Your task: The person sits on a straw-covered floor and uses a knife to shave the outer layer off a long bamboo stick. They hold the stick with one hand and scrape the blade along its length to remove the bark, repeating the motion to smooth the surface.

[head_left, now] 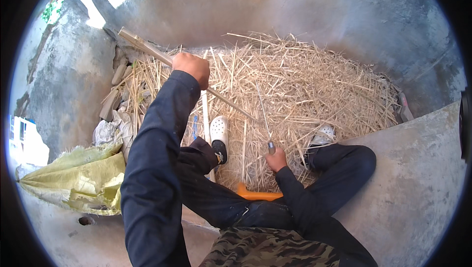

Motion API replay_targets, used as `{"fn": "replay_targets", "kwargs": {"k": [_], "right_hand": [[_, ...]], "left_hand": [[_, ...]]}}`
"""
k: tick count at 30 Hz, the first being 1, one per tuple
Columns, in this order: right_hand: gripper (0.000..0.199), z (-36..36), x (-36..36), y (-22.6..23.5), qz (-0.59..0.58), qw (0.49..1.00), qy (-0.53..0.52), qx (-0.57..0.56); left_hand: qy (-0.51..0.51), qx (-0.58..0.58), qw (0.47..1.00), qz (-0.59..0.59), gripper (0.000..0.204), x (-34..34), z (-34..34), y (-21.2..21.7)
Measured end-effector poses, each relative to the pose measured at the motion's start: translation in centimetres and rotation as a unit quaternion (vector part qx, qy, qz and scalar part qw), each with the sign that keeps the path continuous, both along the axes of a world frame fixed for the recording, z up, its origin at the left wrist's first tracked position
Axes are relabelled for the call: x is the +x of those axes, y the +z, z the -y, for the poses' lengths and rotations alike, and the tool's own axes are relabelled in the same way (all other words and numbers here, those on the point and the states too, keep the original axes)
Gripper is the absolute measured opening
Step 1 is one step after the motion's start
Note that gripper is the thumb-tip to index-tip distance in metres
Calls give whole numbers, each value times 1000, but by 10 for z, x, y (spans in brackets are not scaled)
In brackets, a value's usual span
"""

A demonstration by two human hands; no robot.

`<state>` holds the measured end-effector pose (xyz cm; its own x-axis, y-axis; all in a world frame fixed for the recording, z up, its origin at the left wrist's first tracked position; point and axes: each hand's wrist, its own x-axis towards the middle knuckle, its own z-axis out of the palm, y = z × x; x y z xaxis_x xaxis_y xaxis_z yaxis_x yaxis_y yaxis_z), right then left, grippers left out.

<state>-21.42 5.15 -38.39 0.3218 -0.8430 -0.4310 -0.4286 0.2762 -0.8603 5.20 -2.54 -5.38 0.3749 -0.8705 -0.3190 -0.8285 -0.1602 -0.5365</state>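
My left hand (192,68) is closed in a fist round a long pale wooden or bamboo stick (146,46). The stick slants from the upper left down toward the middle, and its thinner end lies over the shavings. Closer to my body, my right hand (276,160) grips the handle of a knife (265,119). Its narrow blade points up and away from me. The stick's lower end comes close to the blade; I cannot tell whether they touch. Beneath both hands spreads a thick heap of straw-coloured shavings (305,85).
White clogs (219,129) are on my feet among the shavings. Below me shows part of an orange stool (255,195). A torn yellow-green sack (83,178) lies at the left, near several stones (118,74). Concrete walls (295,6) close in the far side, and a concrete ledge (418,168) runs along the right.
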Motion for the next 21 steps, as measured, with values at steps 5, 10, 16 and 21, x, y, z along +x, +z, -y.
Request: {"fn": "replay_targets", "kwargs": {"k": [5,10,16,21], "right_hand": [[16,-16,-13,-35,-137,990,21,3],[16,-1,-46,-88,112,902,45,414],[13,-14,-14,0,-1,964,-2,268],[29,-5,-26,-72,-218,972,75,51]], "left_hand": [[-39,-28,999,-13,24,0,3,-3],[-42,-67,997,-6,25,-5,7,-7],[-15,-54,998,2,24,5,-16,-8],[-4,-18,999,-31,25,-4,-21,-8]]}}
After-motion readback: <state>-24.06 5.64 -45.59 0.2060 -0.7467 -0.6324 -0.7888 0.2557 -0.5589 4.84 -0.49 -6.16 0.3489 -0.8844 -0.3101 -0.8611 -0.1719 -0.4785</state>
